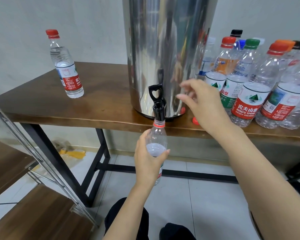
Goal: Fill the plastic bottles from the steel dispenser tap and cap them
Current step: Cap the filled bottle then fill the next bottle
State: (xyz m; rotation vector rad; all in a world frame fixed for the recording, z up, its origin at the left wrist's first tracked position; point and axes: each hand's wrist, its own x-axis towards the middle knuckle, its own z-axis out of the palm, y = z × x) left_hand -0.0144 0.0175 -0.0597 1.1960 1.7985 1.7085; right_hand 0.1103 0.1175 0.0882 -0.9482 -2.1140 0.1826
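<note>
My left hand (148,161) grips a clear plastic bottle (158,135) below the table edge, its open neck right under the black tap (157,103) of the steel dispenser (168,49). Water fills the bottle to about my fingers. My right hand (202,103) hovers to the right of the tap lever with loose fingers, holding nothing. A loose red cap (195,120) lies on the table, partly hidden by my right wrist. A filled, capped bottle (66,66) stands at the far left of the table.
Several capped plastic bottles (253,87) crowd the right side of the wooden table (59,108). A metal rack with wooden shelves (24,187) stands at the left. Black table legs and a tiled floor lie below.
</note>
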